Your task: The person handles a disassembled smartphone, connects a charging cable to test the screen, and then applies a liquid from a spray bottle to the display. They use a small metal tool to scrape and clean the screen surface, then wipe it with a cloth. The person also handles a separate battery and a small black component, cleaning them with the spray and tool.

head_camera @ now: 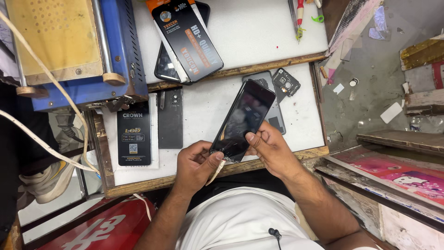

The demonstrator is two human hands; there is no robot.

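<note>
You held a dark phone between both hands, tilted so its top end pointed up and away from you. Your left hand was curled at the phone's lower corner, thumb pressed against the bottom edge, with a thin pale strip sticking out below your fingers. Your right hand closed around the lower right edge, thumb laid flat on the glass and fingers wrapped behind it.

Just beyond your right hand, under the phone's top end, lay a grey phone back and a small dark circuit part. Beyond your left hand sat a dark flat panel, and further left a black packet. Well past both hands, another black packet rested on a second phone. Far to the left stood a blue machine, all on the white workbench.
</note>
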